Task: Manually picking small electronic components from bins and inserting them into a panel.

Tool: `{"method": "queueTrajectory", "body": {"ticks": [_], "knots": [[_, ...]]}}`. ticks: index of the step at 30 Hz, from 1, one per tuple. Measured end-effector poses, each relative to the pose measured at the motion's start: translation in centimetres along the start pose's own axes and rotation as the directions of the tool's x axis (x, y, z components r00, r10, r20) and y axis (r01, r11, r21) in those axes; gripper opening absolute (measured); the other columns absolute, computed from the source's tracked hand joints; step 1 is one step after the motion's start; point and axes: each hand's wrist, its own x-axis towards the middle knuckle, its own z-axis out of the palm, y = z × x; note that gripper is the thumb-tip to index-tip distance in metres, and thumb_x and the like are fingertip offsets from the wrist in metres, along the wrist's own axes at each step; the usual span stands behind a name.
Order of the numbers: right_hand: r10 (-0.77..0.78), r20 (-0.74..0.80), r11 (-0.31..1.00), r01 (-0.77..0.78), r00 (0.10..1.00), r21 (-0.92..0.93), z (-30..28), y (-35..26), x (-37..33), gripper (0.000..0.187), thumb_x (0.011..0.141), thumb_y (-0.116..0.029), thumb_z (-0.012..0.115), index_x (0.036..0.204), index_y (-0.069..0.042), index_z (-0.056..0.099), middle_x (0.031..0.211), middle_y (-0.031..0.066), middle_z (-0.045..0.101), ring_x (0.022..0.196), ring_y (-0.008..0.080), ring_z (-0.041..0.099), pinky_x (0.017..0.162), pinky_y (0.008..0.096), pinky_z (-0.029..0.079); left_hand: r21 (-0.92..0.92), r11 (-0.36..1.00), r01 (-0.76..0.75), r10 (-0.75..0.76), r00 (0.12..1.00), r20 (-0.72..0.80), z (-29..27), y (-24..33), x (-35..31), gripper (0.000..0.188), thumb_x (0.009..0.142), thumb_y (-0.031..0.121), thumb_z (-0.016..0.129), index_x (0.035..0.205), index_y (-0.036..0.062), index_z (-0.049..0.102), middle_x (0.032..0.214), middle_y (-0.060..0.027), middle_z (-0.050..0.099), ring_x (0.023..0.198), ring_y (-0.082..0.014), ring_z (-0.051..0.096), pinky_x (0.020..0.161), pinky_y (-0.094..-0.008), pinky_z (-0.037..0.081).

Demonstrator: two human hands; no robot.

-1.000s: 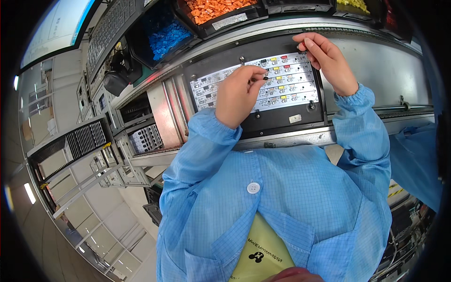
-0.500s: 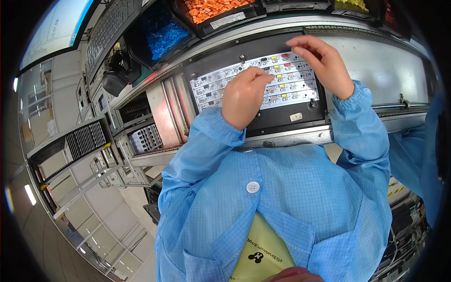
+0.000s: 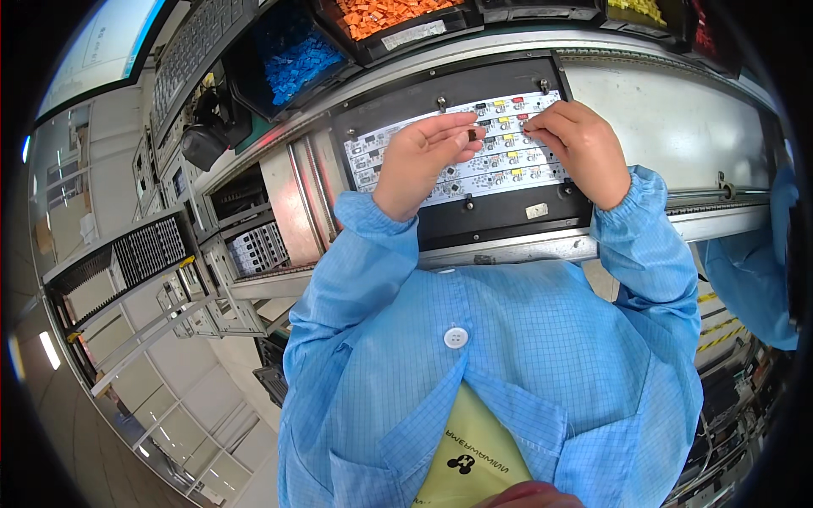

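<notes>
Several long white circuit boards (image 3: 398, 193) lie side by side in a black carrier frame (image 3: 508, 222). Small black, yellow and red connectors stand in rows toward their right end. My left hand (image 3: 417, 162) is over the boards, palm partly turned up, with a small black connector (image 3: 472, 135) between thumb and fingers. On the right, my right hand (image 3: 584, 148) reaches down to the boards, its fingertips pinched together beside a red connector (image 3: 522, 118). Whatever lies between those fingertips is hidden.
Beyond the carrier stand black bins of blue (image 3: 296, 68), orange (image 3: 385, 15) and yellow (image 3: 639, 10) parts. A keyboard (image 3: 196, 55), a handheld scanner (image 3: 206, 140) and a screen (image 3: 97, 51) are at the far left. A metal rail (image 3: 508, 251) runs along the near side.
My right hand has come down from above the carrier's top edge to the boards. The left hand has shifted left and turned palm up, showing the black connector.
</notes>
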Motion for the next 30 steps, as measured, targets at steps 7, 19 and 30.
{"method": "queueTrajectory", "body": {"ticks": [7, 19, 30], "knots": [[-0.017, -0.007, 0.998, 0.017, 1.000, -0.055, 0.0, -0.2, -0.1, 0.012, 0.084, -0.006, 0.080, 0.095, -0.006, 0.077, 0.090, 0.0084, 0.072, 0.081, 0.0279, 0.069, 0.071, 0.0374, 0.058, -0.065, 0.998, 0.005, -0.003, 0.999, 0.033, -0.1, 0.0, 0.0, 0.036, 0.104, 0.009, 0.064, 0.138, -0.0049, 0.062, 0.125, -0.0177, 0.073, 0.112, -0.0217, 0.072, 0.098, -0.0298, 0.059], [0.266, 0.183, 0.904, -0.311, 0.946, 0.294, -1.4, -0.1, 0.4, 0.018, 0.092, 0.003, 0.071, 0.108, -0.005, 0.072, 0.104, 0.0048, 0.070, 0.089, 0.0160, 0.068, 0.079, 0.0285, 0.055, 0.047, 0.999, 0.003, -0.004, 1.000, 0.026, 0.1, -0.5, -0.4, 0.030, 0.102, 0.012, 0.070, 0.129, -0.0003, 0.070, 0.113, -0.0095, 0.075, 0.093, -0.0112, 0.069, 0.084, -0.0234, 0.058], [0.630, 0.265, 0.145, -0.446, 0.730, 0.883, -1.5, 3.9, 0.3, 0.035, 0.114, -0.015, 0.046, 0.144, 0.000, 0.057, 0.140, 0.0117, 0.067, 0.117, 0.0141, 0.068, 0.101, 0.0254, 0.055, 0.688, 0.690, -0.223, 0.327, 0.945, -0.023, 1.0, -1.3, -1.2, 0.020, 0.090, 0.007, 0.081, 0.110, 0.0064, 0.080, 0.091, -0.0016, 0.074, 0.061, -0.0034, 0.049, 0.056, -0.0215, 0.041]]}}
